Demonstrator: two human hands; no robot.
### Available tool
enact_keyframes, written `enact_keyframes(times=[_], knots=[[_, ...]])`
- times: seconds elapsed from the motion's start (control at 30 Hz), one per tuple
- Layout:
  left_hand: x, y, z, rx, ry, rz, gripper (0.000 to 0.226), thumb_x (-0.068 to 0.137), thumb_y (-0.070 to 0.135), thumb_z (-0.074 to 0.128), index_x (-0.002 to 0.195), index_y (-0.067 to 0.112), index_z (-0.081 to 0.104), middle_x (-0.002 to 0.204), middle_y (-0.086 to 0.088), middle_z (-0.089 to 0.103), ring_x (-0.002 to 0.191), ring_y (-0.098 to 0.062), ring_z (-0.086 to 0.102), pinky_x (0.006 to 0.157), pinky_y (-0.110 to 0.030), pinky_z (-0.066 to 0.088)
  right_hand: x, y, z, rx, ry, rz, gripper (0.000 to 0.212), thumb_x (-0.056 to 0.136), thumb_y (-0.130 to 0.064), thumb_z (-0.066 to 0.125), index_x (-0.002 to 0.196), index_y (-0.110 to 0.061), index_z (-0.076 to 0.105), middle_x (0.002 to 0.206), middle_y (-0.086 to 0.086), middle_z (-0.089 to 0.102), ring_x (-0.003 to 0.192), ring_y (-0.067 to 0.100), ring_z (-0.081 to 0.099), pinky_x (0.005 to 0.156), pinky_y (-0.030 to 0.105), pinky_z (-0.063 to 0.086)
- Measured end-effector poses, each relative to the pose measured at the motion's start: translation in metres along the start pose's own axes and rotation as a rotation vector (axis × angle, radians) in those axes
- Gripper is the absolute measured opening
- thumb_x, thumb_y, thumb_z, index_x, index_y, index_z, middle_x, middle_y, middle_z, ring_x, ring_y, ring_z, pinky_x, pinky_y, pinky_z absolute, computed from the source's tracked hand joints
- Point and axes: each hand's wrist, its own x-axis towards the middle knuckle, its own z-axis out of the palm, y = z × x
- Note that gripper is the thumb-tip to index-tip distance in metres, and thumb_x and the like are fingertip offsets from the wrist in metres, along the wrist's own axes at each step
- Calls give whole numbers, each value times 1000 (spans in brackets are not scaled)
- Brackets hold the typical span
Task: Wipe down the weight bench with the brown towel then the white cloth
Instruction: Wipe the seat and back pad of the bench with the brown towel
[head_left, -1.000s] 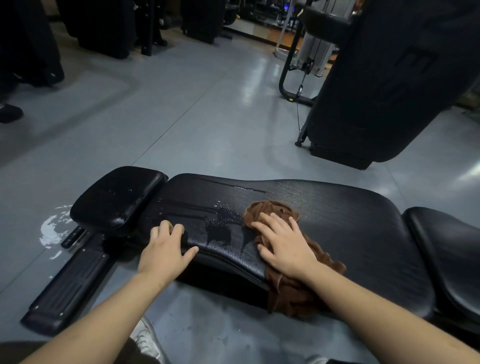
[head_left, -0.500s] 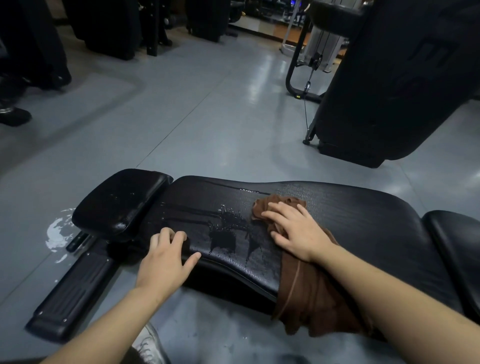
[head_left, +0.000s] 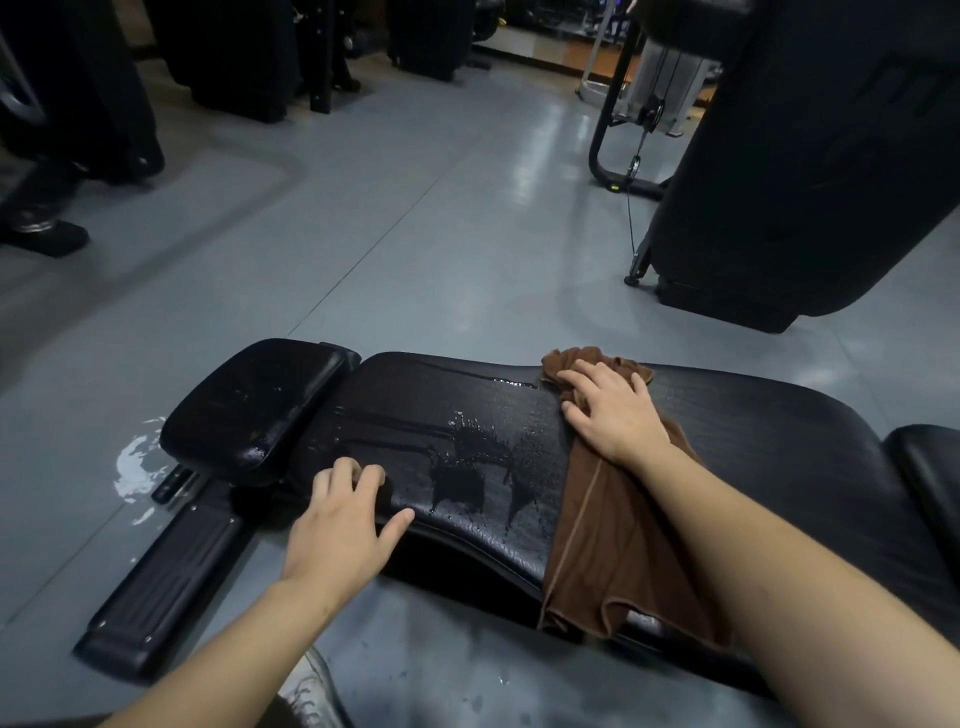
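The black weight bench lies across the lower half of the view, its long pad wet with dark streaks and droplets near the middle. The brown towel is draped over the pad from its far edge down over the near side. My right hand presses flat on the towel's bunched far end, fingers spread. My left hand rests on the pad's near edge to the left, fingers curled over the rim. No white cloth is visible.
A smaller black pad adjoins the bench on the left, with a black footplate below it. A white wet patch marks the grey floor. A large black machine stands at right rear. My shoe shows at bottom.
My right hand has pushed the towel across the pad from the middle to the far edge, stretching the towel out over the near side. My left hand stayed on the near edge.
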Motion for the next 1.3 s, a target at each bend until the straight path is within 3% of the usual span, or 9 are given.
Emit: enact_keyframes(times=[0.2,0.37,0.63,0.93,1.07,1.3], knots=[[0,3,-3,1,-20,-9,47,91,62,52,119,24,49,117,3,38,114,-20,39,70,-33,54,-40,-18,-2,1,-56,-80,53,100,-51,39,152,-39,35,164,-8,27,153,17,18,123,54,9],[-1,2,-4,-4,-44,-20,49,91,61,52,121,23,48,119,2,38,115,-20,38,71,-34,55,-84,-35,0,13,-69,-157,72,85,-62,17,151,-40,37,163,-11,28,153,17,18,123,54,9],[-1,4,-7,25,-56,-21,52,92,62,52,125,22,49,122,0,38,112,-21,37,73,-35,56,-138,-52,6,-8,-98,-300,62,91,-56,31,151,-42,35,164,-13,25,154,15,16,123,54,13],[-3,5,-1,-21,-21,-32,50,91,57,57,123,18,51,123,-3,42,114,-25,40,75,-38,56,-130,-42,-2,12,-199,-609,57,95,-47,47,150,-41,37,164,-17,24,153,5,12,123,38,3],[-2,5,0,-9,-12,-31,50,91,57,56,123,19,51,122,-3,42,114,-25,40,74,-37,56,-104,-37,0,15,-201,-602,59,93,-49,45,151,-42,36,164,-19,24,152,3,12,123,37,3],[-1,4,1,14,-31,-31,51,92,60,51,125,22,47,124,0,39,116,-22,38,74,-34,56,-48,-36,2,7,-105,-368,65,87,-59,29,150,-43,37,162,-16,29,151,9,22,122,46,13]])
